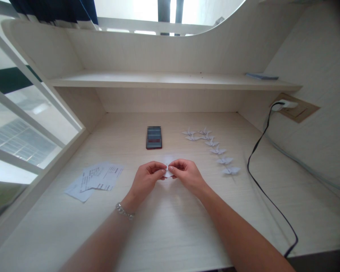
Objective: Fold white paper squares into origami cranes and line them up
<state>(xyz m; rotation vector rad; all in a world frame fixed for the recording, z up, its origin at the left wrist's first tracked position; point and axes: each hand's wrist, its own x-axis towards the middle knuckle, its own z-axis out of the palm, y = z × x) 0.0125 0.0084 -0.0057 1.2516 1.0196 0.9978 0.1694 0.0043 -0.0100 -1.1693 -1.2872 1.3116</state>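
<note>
Between my two hands is a small piece of white folded paper (168, 173), held just above the middle of the desk. My left hand (150, 176), with a bracelet (124, 211) on its wrist, pinches the paper's left side between thumb and fingers. On the opposite side my right hand (187, 174) pinches it the same way. Fingertips cover much of the paper, so its exact folded shape is hard to make out. Several white paper cranes (217, 150) stand in a curved row to the right, beyond my right hand.
Overlapping printed paper sheets (102, 176) lie on the left of the desk (170, 234). A phone (153, 137) rests behind my hands. From a wall socket (300, 109), a black cable (262, 183) runs down the right side. Above the back is a shelf (170, 79).
</note>
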